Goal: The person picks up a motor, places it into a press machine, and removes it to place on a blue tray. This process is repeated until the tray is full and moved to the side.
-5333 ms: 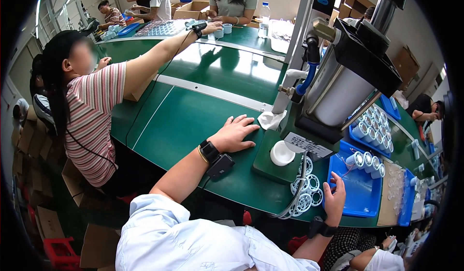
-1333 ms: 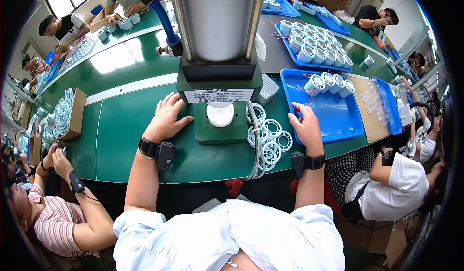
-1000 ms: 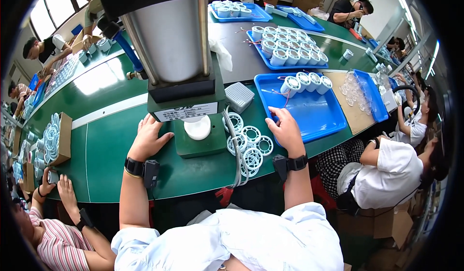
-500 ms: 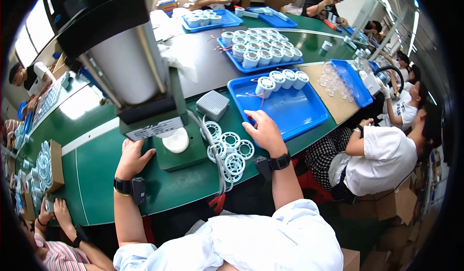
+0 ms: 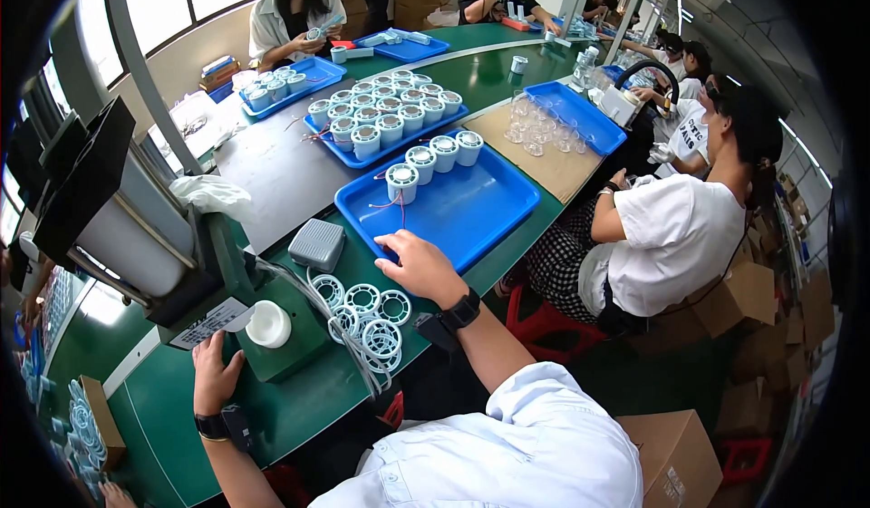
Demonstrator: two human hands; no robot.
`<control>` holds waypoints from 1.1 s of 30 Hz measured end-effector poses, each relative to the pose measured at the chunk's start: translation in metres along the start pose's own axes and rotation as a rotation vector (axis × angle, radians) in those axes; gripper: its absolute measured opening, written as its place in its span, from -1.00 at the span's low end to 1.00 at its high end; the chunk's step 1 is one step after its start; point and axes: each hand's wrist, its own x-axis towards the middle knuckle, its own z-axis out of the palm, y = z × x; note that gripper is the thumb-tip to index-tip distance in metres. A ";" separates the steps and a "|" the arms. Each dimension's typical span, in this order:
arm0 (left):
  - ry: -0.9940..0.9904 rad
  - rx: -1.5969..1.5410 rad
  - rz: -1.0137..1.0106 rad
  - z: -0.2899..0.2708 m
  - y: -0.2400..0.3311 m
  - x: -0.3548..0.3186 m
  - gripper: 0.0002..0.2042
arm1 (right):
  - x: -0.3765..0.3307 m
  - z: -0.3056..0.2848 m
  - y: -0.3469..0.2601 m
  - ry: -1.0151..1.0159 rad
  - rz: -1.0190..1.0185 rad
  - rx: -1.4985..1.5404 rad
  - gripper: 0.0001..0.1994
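— While the right hand (image 5: 419, 268) lies palm down at the middle of the frame, where do the white rings (image 5: 367, 316) sit?

— Just below and left of it, in a loose cluster on the green table (image 5: 299, 408). The fingers are loosely spread and hold nothing; the fingertips reach the near rim of the blue tray (image 5: 453, 207), which runs up and right from the hand.

— And the left hand (image 5: 215, 374)?

— Lower left of the frame, flat on the table, fingers together, pinching nothing. It rests against the near edge of the dark green base plate (image 5: 281, 349), and the white round cap (image 5: 268, 323) on that plate sits just up and right of it.

— What else crowds the right hand?

— A grey foot-switch box (image 5: 317, 243) lies just to its left, with cables (image 5: 340, 327) running down past the rings. White cylinders (image 5: 432, 159) stand in a row along the tray's far side, well apart from the fingers; the tray's near half is bare blue.

— Open room?

— The table edge runs right under the wrist, toward lower right. Beyond it, right of centre, a seated person in a white shirt (image 5: 675, 236) sits close.
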 end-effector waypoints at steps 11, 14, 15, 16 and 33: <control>-0.136 -0.060 -0.146 -0.022 0.027 0.005 -0.41 | 0.000 -0.006 -0.009 -0.025 0.039 0.008 -0.63; -0.144 -0.049 -0.157 -0.021 0.027 0.006 -0.43 | 0.000 -0.005 -0.007 -0.032 0.046 0.010 -0.63; -0.150 -0.045 -0.153 -0.021 0.027 0.006 -0.45 | 0.001 -0.004 -0.005 -0.025 0.045 0.006 -0.62; -0.146 -0.042 -0.168 -0.023 0.029 0.006 -0.45 | 0.001 -0.004 -0.005 -0.019 0.043 0.001 -0.61; -0.121 -0.043 -0.105 -0.014 0.013 0.002 -0.44 | 0.003 -0.002 -0.005 -0.025 0.047 0.035 -0.59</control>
